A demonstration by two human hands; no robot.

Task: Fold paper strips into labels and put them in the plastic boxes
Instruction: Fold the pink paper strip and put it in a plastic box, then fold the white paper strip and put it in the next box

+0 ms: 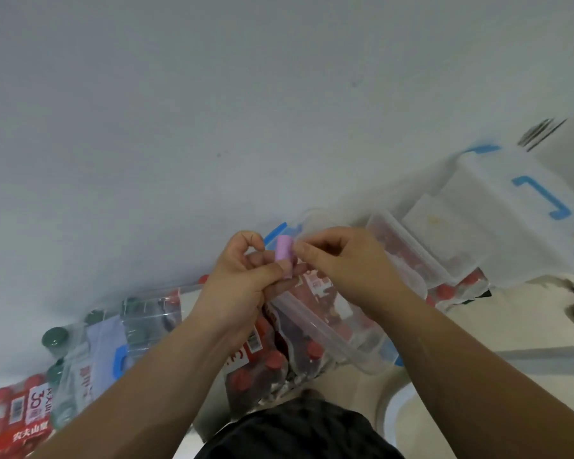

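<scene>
A small pink paper strip (pixel 284 251), folded over, stands upright between my two hands in the middle of the view. My left hand (pixel 242 279) pinches its lower end between thumb and fingers. My right hand (pixel 338 260) pinches its upper right edge with curled fingers. Just below and behind my hands lies a clear plastic box (pixel 328 329) with blue clips, tilted, partly hidden by my right forearm. A second clear plastic box (pixel 408 250) sits to its right.
Packs of red-capped bottles (pixel 269 366) and green-capped bottles (pixel 55 339) lie on the floor along a grey wall (pixel 212 111). A white appliance with blue tape (pixel 511 200) stands at the right. A white round object (pixel 398 412) is at the lower right.
</scene>
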